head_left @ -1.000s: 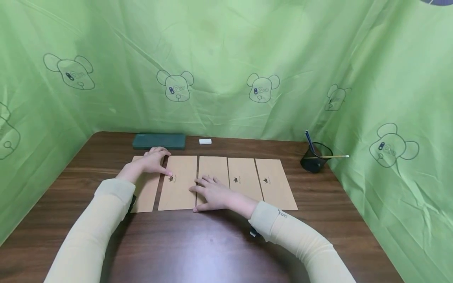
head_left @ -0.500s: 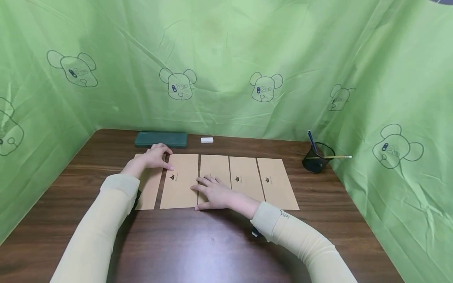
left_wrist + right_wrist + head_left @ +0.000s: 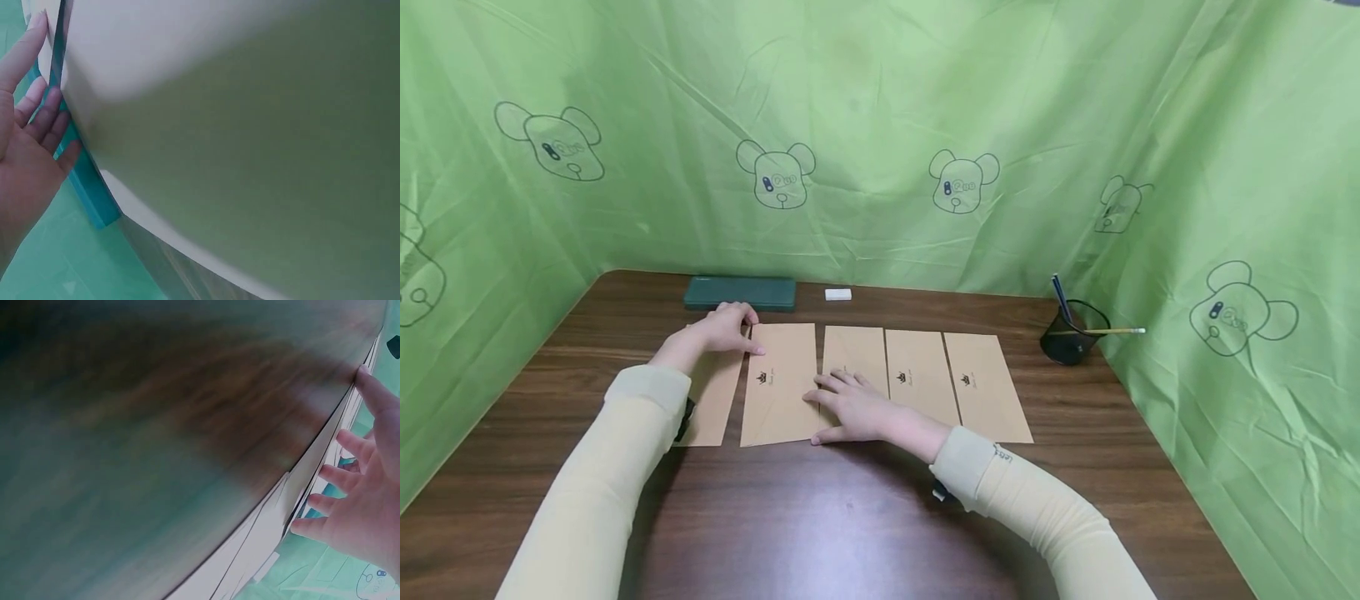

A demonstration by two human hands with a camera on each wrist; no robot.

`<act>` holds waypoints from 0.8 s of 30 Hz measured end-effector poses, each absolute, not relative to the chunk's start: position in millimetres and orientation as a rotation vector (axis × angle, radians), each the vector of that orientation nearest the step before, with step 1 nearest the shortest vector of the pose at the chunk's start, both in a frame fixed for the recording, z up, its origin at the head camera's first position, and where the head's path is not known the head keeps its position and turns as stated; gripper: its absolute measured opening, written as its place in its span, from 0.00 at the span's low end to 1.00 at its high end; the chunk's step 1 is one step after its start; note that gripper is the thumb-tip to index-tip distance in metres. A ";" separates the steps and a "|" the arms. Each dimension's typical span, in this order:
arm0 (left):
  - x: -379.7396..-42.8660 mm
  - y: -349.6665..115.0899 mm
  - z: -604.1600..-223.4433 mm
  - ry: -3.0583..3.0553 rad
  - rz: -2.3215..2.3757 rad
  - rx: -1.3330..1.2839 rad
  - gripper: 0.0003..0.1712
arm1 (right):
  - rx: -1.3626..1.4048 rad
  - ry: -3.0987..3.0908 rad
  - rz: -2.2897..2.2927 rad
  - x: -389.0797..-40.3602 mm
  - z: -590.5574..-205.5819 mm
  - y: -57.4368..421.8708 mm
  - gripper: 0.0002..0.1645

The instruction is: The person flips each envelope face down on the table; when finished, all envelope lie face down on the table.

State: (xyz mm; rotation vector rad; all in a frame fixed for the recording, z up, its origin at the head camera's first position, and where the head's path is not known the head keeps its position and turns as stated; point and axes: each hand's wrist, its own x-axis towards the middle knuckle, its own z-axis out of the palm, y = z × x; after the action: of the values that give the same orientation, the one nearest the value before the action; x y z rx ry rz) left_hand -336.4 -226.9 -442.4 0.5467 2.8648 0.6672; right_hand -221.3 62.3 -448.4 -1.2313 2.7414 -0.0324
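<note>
Several tan paper cards printed with a small crown lie upright in a row across the table. My left hand (image 3: 721, 330) reaches over the leftmost card (image 3: 711, 408); its thumb and fingers touch the top left of the second card (image 3: 781, 408). That card leans slightly, with a wedge of wood showing between its top and the third card (image 3: 854, 346). My right hand (image 3: 852, 408) rests with spread fingers over the third card, its fingertips at the second card's right edge. Fingers of the left hand (image 3: 31, 156) look fairly straight in the left wrist view, as do the right hand's (image 3: 362, 500) in the right wrist view.
A dark green flat case (image 3: 741, 292) and a white eraser (image 3: 838, 294) lie at the table's back edge. To the right stands a black mesh pen holder (image 3: 1067, 343) with a pencil (image 3: 1116, 331) sticking out. Green curtain (image 3: 880, 100) surrounds the table (image 3: 850, 525).
The second card's top has swung slightly left with my left hand, so its gap to the third card has widened at the top. My right hand has stayed in place.
</note>
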 end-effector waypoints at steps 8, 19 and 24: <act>-338.8 -230.9 -432.5 2.809 0.842 0.632 0.27 | -1.191 2.700 -0.128 -221.3 -441.5 59.3 0.44; -343.4 -239.0 -421.5 2.838 0.897 0.784 0.25 | -1.186 2.664 -0.247 -225.0 -436.6 53.8 0.45; -342.1 -235.2 -415.1 2.870 0.909 0.796 0.19 | -1.195 2.633 -0.333 -226.7 -435.3 53.4 0.47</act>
State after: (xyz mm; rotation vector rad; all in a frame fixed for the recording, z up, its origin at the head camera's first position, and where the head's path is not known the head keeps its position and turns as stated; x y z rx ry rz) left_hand -342.1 -235.2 -415.1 0.7964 2.8697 0.9091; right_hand -226.7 53.4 -435.3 -1.1946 2.6334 -0.3332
